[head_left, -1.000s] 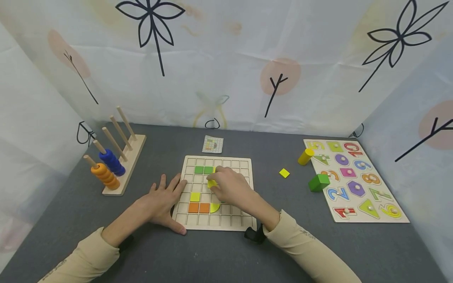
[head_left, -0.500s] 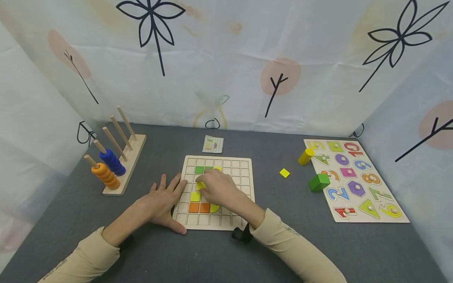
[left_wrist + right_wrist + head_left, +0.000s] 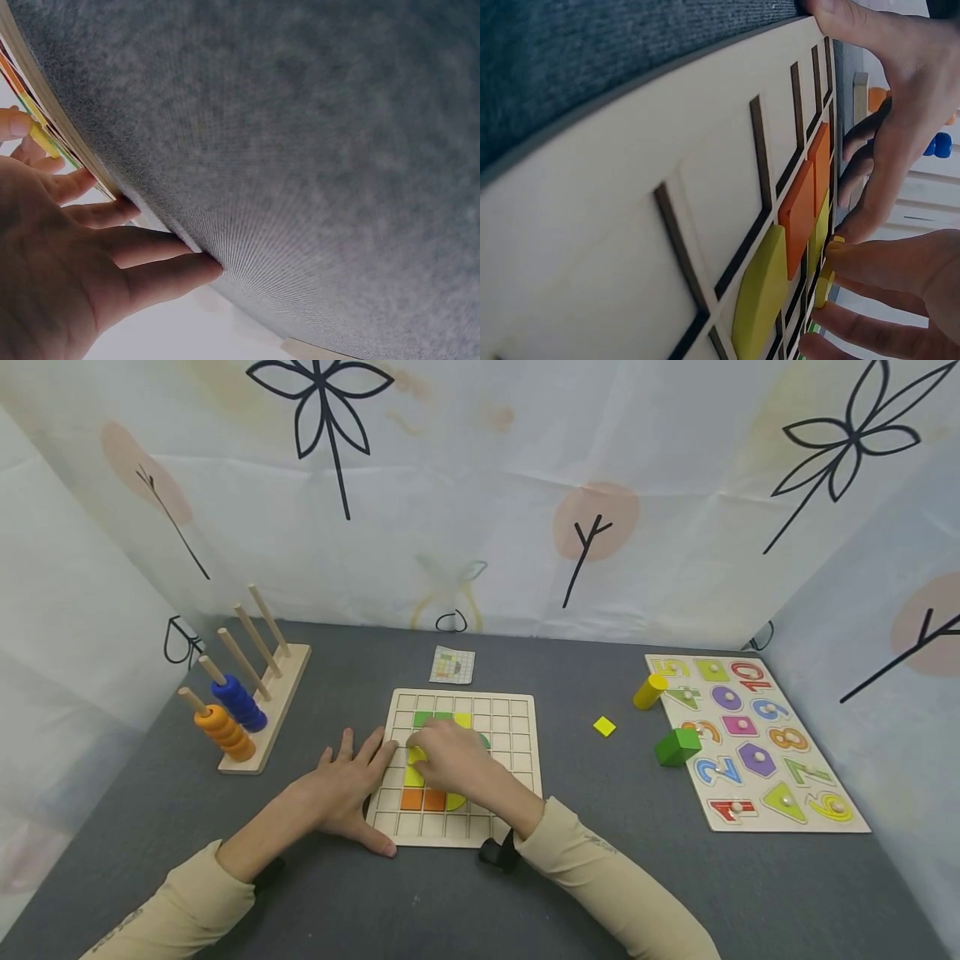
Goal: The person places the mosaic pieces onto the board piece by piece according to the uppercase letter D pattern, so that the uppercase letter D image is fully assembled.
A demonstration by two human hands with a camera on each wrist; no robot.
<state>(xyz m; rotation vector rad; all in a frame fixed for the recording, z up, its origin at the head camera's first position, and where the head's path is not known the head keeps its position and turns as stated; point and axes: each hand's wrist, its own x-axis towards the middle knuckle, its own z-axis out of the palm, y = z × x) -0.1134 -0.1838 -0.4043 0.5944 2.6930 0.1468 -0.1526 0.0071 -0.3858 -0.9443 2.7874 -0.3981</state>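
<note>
A wooden grid board (image 3: 517,727) lies in front of me, with several colored tiles set in its squares. My right hand (image 3: 461,764) reaches over it and pinches a yellow tile (image 3: 825,285) between thumb and fingers, close over the squares. Directly below that spot sits a yellow square tile (image 3: 414,778), then two orange tiles (image 3: 434,800) and a yellow rounded tile (image 3: 455,802). Green tiles (image 3: 423,719) and another yellow tile (image 3: 462,721) fill the upper row; a green rounded tile (image 3: 485,741) is partly hidden by my right hand. My left hand (image 3: 341,793) rests spread against the board's left edge.
Left stands a peg stacker (image 3: 281,693) with orange and blue rings. Behind the board lies a small pattern card (image 3: 452,665). To the right are a loose yellow tile (image 3: 603,727), a yellow cylinder (image 3: 649,692), a green block (image 3: 677,747) and a number puzzle (image 3: 757,806).
My right hand has moved left across the board with the yellow tile, to just above the yellow square tile. The left hand has stayed in place.
</note>
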